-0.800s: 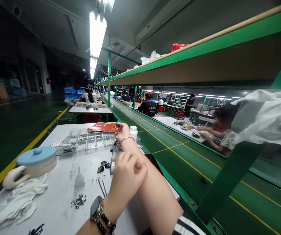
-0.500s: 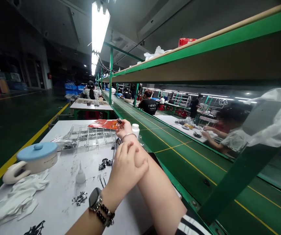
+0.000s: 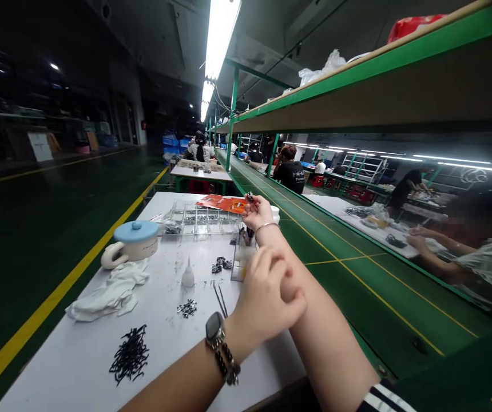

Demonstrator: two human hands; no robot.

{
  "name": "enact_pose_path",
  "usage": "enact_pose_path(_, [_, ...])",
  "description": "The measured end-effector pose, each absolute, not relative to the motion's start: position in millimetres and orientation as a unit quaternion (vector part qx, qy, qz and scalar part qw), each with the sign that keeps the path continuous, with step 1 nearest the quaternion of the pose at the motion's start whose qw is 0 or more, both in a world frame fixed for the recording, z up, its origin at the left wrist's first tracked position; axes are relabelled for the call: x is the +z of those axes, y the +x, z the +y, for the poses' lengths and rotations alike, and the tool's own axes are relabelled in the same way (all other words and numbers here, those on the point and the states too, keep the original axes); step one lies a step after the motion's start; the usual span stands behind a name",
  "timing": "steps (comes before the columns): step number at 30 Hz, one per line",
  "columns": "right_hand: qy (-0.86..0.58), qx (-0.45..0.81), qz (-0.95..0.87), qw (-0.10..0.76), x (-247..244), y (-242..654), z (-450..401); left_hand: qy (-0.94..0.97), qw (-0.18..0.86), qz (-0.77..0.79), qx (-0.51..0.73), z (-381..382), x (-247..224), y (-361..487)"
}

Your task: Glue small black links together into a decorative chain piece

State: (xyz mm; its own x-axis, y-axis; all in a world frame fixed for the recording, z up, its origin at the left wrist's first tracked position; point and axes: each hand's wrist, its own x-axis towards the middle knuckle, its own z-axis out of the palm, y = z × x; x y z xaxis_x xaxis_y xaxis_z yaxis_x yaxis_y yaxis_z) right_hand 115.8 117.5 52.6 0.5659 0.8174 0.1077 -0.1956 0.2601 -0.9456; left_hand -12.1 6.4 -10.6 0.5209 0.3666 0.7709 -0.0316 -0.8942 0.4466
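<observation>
My left hand, with a watch and dark beads at the wrist, lies across my right forearm. Its fingers are bent and apart, with nothing in them. My right hand is stretched out over the far side of the table, palm up. Between its fingertips is a small black-and-silver part, too small to name. Close to my left wrist lie tweezers. A clear box is partly covered by my left hand.
The white table bears a pile of black strips, small metal pieces, a dropper bottle, a lidded mug, a white cloth and a divided tray. A green conveyor belt runs along the right, below a shelf.
The view has swung left, so the table and both arms appear farther right. My left hand's fingers have shifted slightly on the forearm. The small part is still in my right hand.
</observation>
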Motion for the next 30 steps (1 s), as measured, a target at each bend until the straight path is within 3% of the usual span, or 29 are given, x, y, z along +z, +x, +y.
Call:
enact_pose_path(6, [-0.458,0.396,-0.222,0.764,57.0,120.5,116.7,0.862,0.243,-0.031,0.444,-29.2,-30.4,-34.3])
enact_pose_path(14, [-0.401,0.44,-0.173,0.785,70.0,105.4,106.9,0.857,0.149,0.059,0.49,-1.6,-34.1,-36.1])
enact_pose_path(24, [-0.385,0.455,-0.171,0.785,65.4,96.9,103.4,0.853,0.182,-0.015,0.489,-28.1,-36.4,-36.7])
enact_pose_path(30, [-0.405,0.446,-0.18,0.777,57.6,93.6,100.0,0.866,0.144,-0.052,0.475,-24.6,-42.3,-42.9])
